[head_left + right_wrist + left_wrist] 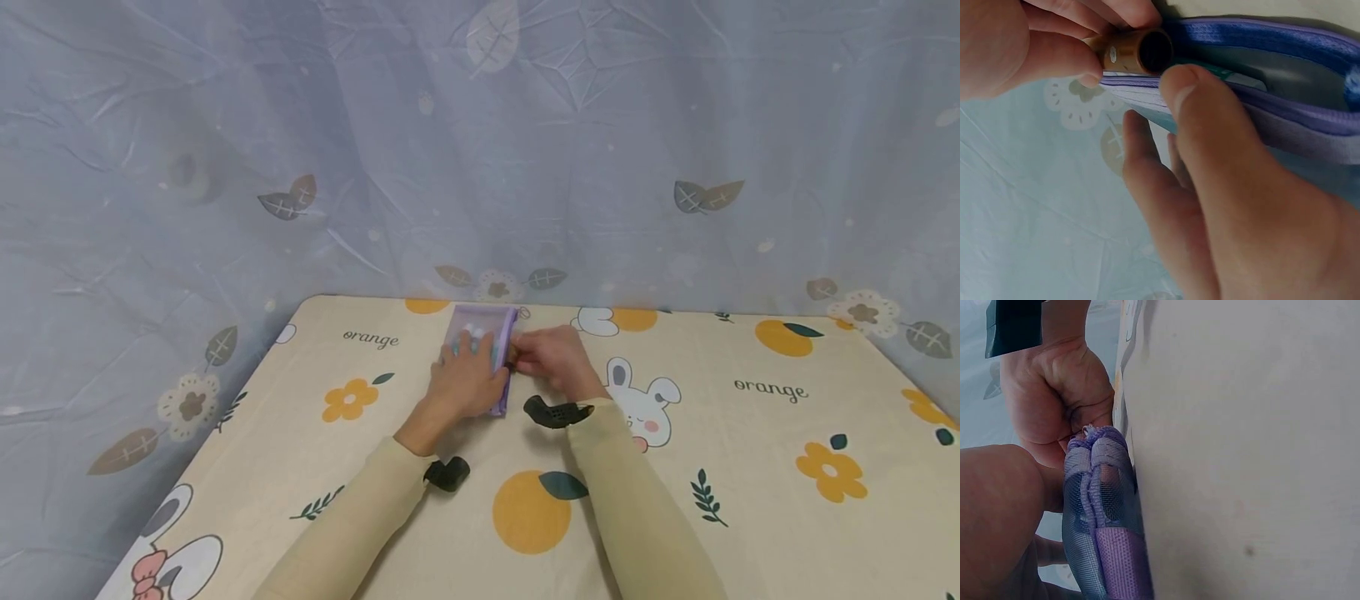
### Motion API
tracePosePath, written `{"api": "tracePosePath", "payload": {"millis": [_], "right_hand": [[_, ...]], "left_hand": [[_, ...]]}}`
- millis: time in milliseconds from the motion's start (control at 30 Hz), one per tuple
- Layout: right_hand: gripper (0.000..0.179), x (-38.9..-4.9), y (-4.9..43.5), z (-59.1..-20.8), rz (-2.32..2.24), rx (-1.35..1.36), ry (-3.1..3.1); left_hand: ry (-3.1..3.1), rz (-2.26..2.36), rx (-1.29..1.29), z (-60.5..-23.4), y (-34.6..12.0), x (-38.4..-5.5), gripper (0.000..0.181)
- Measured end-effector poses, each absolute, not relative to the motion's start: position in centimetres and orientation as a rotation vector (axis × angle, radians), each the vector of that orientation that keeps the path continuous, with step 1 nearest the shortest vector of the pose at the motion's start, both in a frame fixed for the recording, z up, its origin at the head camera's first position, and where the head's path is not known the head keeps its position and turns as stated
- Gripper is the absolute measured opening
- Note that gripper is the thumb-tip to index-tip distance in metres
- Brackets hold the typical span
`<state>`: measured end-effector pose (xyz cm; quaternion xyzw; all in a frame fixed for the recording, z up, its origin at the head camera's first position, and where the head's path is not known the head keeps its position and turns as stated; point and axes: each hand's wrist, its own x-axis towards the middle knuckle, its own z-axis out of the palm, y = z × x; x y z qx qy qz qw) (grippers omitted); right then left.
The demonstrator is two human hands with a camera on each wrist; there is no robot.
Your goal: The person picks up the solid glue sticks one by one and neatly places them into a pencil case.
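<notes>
A see-through mesh zip pouch [486, 313] with purple trim lies on the table, teal and white contents showing through. Over its top my left hand [468, 379] spreads its fingers, the thumb [1180, 87] on the upper rim of the gaping zip opening. My right hand [555, 354] is at that opening on the pouch's right side. It pinches a small brown tube [1124, 51] with a dark round end, at the mouth of the pouch. Inside lies a flat teal-and-white item [1241, 79]. The left wrist view shows the pouch's purple end [1119, 556] side-on.
The table's cream cloth [420, 517] is printed with oranges, flowers and rabbits. A pale blue-grey curtain [480, 150] hangs behind the table, close to the pouch's far end. Black wrist devices [555, 412] sit on both wrists.
</notes>
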<state>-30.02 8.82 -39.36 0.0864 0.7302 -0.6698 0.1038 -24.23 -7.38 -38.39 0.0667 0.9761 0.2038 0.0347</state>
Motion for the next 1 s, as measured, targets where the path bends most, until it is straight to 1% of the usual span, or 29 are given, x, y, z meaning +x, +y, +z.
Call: {"api": "tracePosePath", "payload": {"millis": [133,767,1000], "right_hand": [[0.032,-29.8,8.5,-39.2,-1.996,0.274,2.161],[0.028,-29.8,7.6,-38.7,-1.903,0.366,2.341],[0.023,-29.7,7.3,-38.7,-1.889,0.376,2.393]], "left_hand": [[2.994,0.634,0.199,-38.4,-7.4,-24.2,0.071],[3.008,0.609,0.19,-38.4,-7.3,-24.4,0.071],[3.001,0.618,0.191,-38.5,-7.4,-24.5,0.071]]}}
